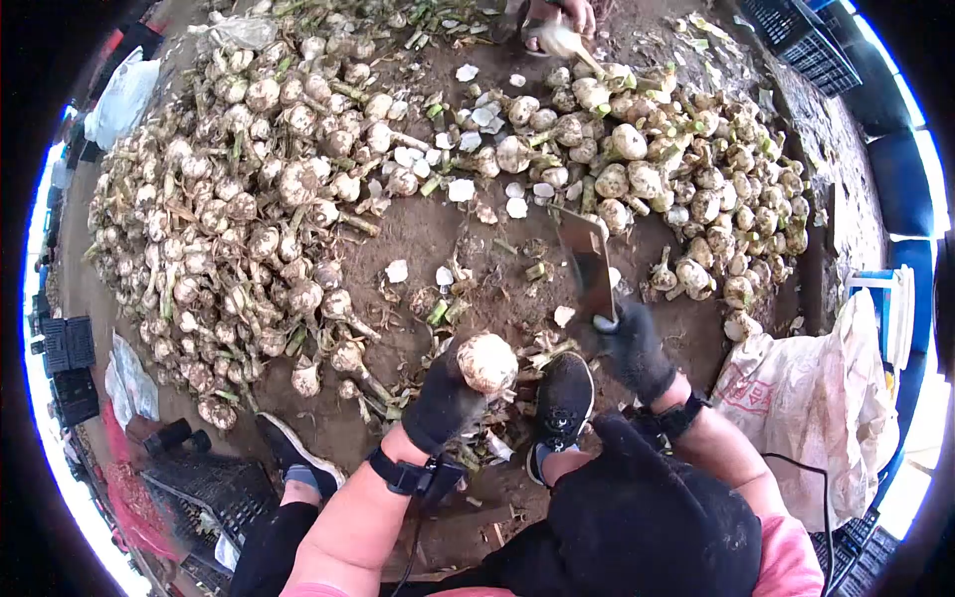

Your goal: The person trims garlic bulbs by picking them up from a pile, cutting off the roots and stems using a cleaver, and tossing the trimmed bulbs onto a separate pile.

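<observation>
My left hand (445,400), in a dark glove, is closed around a large pale garlic bulb (487,362), held up over the ground in front of me. In my right hand (635,348), also gloved, is a cleaver (589,267) with a broad rectangular blade pointing up and away from me. The blade stands apart from the bulb, to its right. Gloved fingers hide most of the cleaver's handle. Cut stem pieces and pale peelings (461,189) lie on the soil beyond both hands.
A big heap of dirty stalked bulbs (239,219) spreads on the left. Trimmed bulbs (706,189) are piled on the right. Another person's hand (562,22) holds a bulb at the top. A white sack (816,408) lies at right, black crates (209,497) at lower left.
</observation>
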The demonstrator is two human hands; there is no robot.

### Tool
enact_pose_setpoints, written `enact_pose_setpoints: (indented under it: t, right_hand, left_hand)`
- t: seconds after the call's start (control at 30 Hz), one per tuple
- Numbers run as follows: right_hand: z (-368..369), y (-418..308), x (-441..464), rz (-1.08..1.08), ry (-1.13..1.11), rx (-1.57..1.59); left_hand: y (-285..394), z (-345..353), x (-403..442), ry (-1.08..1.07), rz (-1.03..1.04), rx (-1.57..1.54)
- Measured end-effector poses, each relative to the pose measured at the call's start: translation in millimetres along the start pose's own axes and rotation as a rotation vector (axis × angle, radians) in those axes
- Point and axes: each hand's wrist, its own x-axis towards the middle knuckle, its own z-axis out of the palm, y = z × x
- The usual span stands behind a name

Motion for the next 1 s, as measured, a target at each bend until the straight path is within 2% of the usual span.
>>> enact_pose_setpoints:
  t: [0.03,0.1,0.13,0.17,0.2,0.23,0.27,0.3,0.33,0.37,0.4,0.47,0.5,0.57,0.63,0.7,0.73,0.77,0.8,0.83,0.9,0.97,1.0]
  right_hand:
    - [16.2,-10.7,-1.9,-0.010,-0.119,0.321]
    - [29.4,-31.2,1.6,0.013,-0.242,-0.014]
    - [31.0,-27.9,0.2,0.027,-0.233,-0.011]
    - [32.8,-24.3,2.2,0.053,-0.227,-0.037]
    - [35.2,-22.1,7.1,0.070,-0.226,-0.068]
    - [39.2,-20.0,8.4,0.066,-0.232,-0.070]
    - [43.5,-16.7,6.7,-0.051,-0.153,-0.030]
    - [46.7,-11.7,6.1,-0.168,-0.074,0.009]
    - [49.6,1.7,9.0,-0.288,-0.046,-0.062]
    - [48.5,-2.2,7.5,-0.287,-0.050,-0.063]
    - [45.6,-9.5,5.0,-0.228,-0.107,-0.015]
    - [37.0,-15.2,5.6,-0.088,-0.150,-0.027]
    - [32.5,-18.1,7.4,-0.084,-0.148,-0.029]
    - [25.1,-24.5,10.3,-0.171,-0.040,-0.333]
    - [24.6,-21.7,12.8,-0.210,-0.062,-0.352]
    - [30.0,-18.5,9.9,-0.265,-0.155,-0.567]
    - [23.8,-6.0,6.2,-0.175,-0.255,-0.527]
    - [13.3,5.5,-0.3,-0.182,-0.249,-0.524]
    - [0.9,15.8,-5.8,-0.062,-0.220,-0.551]
    - [-4.0,20.1,-6.4,0.060,-0.196,-0.577]
    - [-0.4,12.3,-5.7,0.040,-0.180,-0.504]
    - [10.7,6.9,-3.8,0.016,-0.154,-0.428]
    - [26.4,4.7,-1.3,-0.028,-0.177,-0.094]
  left_hand:
    - [-3.0,-0.5,8.3,-0.090,0.091,0.292]
    - [-11.8,11.6,13.6,-0.046,-0.041,-0.027]
    - [-15.9,17.6,16.3,-0.010,-0.100,-0.187]
    - [-4.7,15.6,16.9,0.010,0.097,0.120]
    - [9.4,11.4,17.7,0.013,0.100,0.124]
    - [24.1,7.4,17.2,0.065,0.102,0.431]
    - [31.2,5.7,17.5,0.119,0.100,0.735]
    - [30.5,6.2,17.8,0.129,0.101,0.734]
    - [28.7,7.8,15.8,0.110,0.054,0.470]
    - [27.6,9.5,13.9,0.086,0.006,0.207]
    - [33.6,12.8,14.6,0.122,0.004,0.118]
    - [-4.9,10.2,10.3,0.139,0.023,0.204]
    - [-9.6,8.7,10.9,0.161,0.041,0.288]
    - [-8.2,6.5,5.3,0.199,0.029,0.306]
    - [-5.4,3.1,6.6,0.161,0.039,0.326]
    - [-3.2,5.2,2.3,0.201,0.062,0.364]
    - [1.1,5.0,-0.9,0.233,0.042,0.233]
    - [7.7,2.4,-0.8,0.262,0.029,0.105]
    - [14.1,-0.9,2.8,0.292,0.133,0.165]
    - [12.8,-4.5,2.5,0.302,0.137,0.170]
    - [0.5,-8.7,-4.0,0.325,0.143,0.270]
    - [-7.0,-5.9,-2.6,0.283,0.113,0.206]
    - [10.0,0.3,5.8,0.266,0.124,0.231]
